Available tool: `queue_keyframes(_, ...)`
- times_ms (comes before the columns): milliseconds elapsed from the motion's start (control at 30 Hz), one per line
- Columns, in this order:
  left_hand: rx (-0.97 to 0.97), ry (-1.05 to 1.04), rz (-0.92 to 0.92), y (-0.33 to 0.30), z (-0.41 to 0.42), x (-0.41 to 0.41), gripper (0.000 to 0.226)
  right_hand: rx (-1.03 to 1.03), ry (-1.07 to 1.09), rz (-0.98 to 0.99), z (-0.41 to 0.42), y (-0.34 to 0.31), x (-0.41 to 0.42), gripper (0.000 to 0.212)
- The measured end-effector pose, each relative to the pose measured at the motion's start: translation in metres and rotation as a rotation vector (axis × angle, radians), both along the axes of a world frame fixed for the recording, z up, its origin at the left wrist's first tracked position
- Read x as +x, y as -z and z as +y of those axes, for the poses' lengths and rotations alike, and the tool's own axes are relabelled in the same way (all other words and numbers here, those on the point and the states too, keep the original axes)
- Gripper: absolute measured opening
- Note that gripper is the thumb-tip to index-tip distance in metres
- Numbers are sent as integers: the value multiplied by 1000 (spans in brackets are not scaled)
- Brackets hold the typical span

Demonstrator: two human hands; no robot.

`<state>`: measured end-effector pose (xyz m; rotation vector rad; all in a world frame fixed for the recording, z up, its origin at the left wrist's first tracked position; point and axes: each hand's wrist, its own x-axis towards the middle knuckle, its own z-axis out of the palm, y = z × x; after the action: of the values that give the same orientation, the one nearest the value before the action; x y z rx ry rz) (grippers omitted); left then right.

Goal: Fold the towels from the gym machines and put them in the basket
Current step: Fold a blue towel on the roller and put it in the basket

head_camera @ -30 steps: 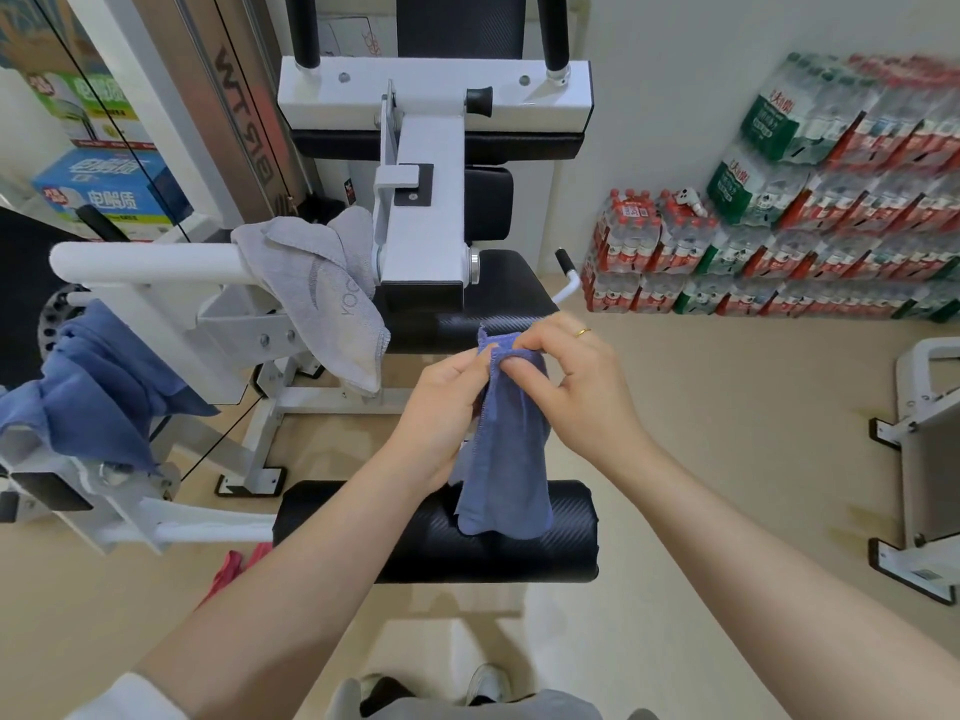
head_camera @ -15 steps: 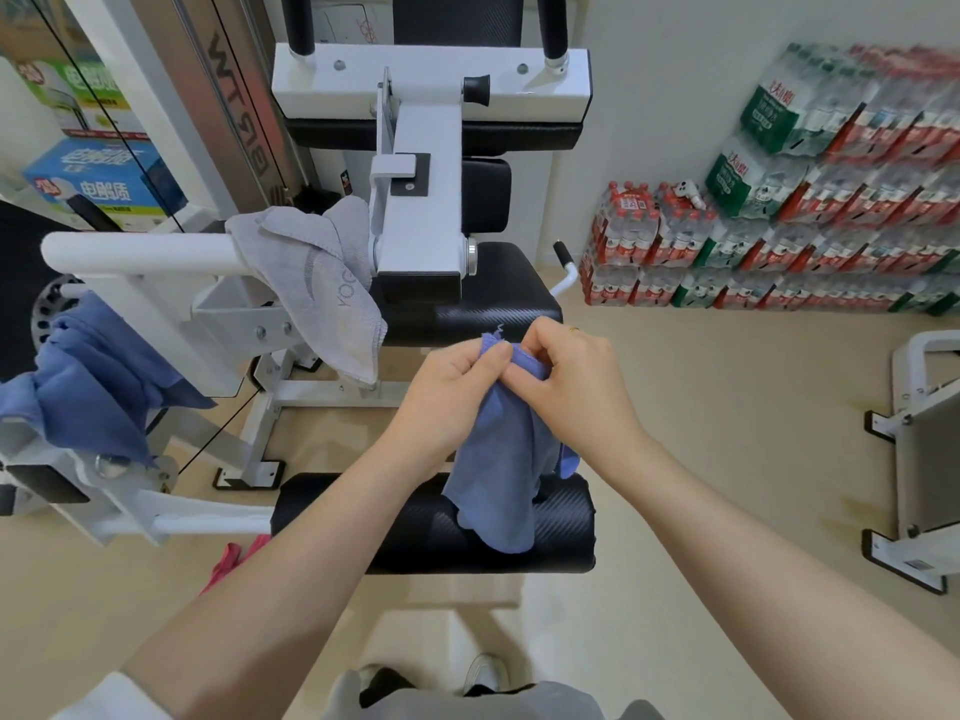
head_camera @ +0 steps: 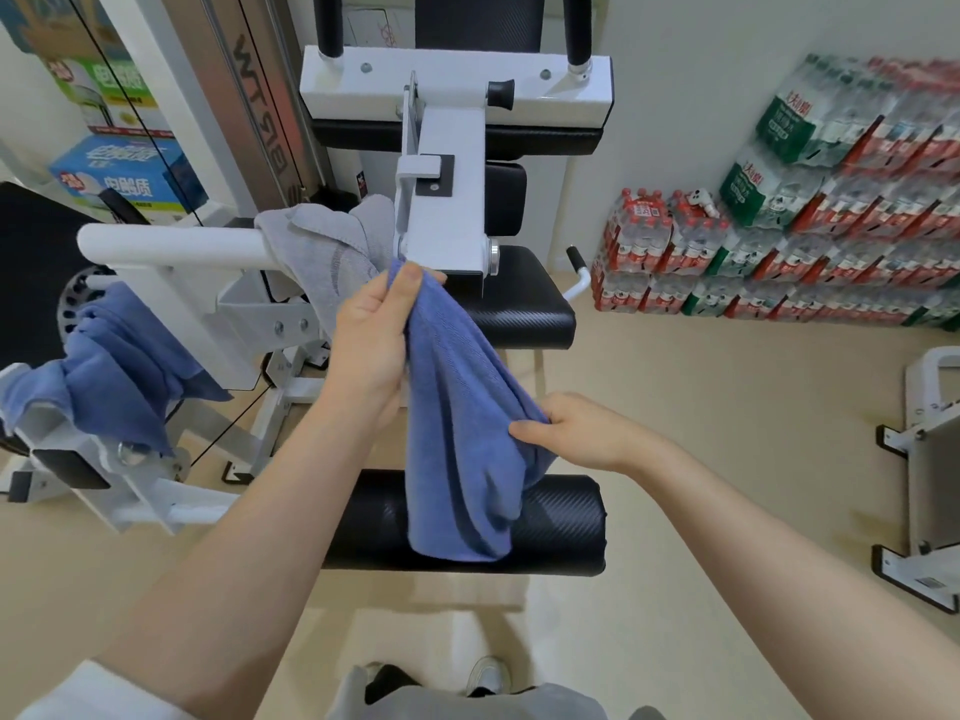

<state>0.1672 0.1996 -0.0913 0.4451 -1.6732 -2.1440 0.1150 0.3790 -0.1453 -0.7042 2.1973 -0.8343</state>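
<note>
towel (head_camera: 457,407) above black roller pad (head_camera: 561,522)

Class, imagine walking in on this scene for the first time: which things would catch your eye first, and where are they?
First, the blue towel at centre, held up by the left hand and right hand over the black roller pad. Next, the grey towel draped on the white bar, and the stacked water bottle packs along the right wall.

A single wide-angle head-worn view looks forward and steeply down, close over both forearms, onto the white gym machine (head_camera: 447,200) and the floor (head_camera: 701,407) beyond.
</note>
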Motion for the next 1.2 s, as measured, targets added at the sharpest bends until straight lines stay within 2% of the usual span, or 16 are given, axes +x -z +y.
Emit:
queue_keyframes(100, 33, -63, 11, -3, -17, 2, 25, 159, -26, -81, 5, 9, -2, 32)
queue_keyframes(200, -56, -57, -18, 3, -28, 8, 31, 422, -155, -196, 8, 11, -2, 45)
queue_keyframes(267, -63, -41, -50, 9, -33, 11, 29, 492, -179, -63, 4, 17, -5, 40)
queue_keyframes(333, -10, -77, -59, 13, -41, 14, 24, 455, -88, 188, 0, 26, -14, 26)
queue_keyframes(400, -47, -140, -97, 19, -51, 15, 22, 463, 3, 353, -1, 29, -21, 20)
queue_keyframes(533, -146, -199, -199, 38, -67, 19, 23, 354, 151, 429, 4, 29, -31, 11)
queue_keyframes(700, -175, -198, -196, 49, -90, 21, 24, 246, 226, 704, 9, 25, -34, 14)
queue_keyframes(767, -165, -154, -203, 53, -97, 20, 25, 300, 220, 775, 7, 23, -32, 16)
queue_keyframes(867, -153, -40, -220, 57, -97, 20, 26, 512, 184, 730, -1, 24, -35, 20)
queue_keyframes(967, -246, 4, -199, 57, -98, 16, 24, 616, 223, 737, -9, 24, -40, 25)
queue_keyframes(1100, -515, 23, -226, 49, -125, -3, 23, 336, 557, 667, -10, 21, -54, 22)
queue_keyframes(1200, -670, 13, -213, 38, -139, -14, 19, 158, 698, 746, -11, 13, -65, 20)
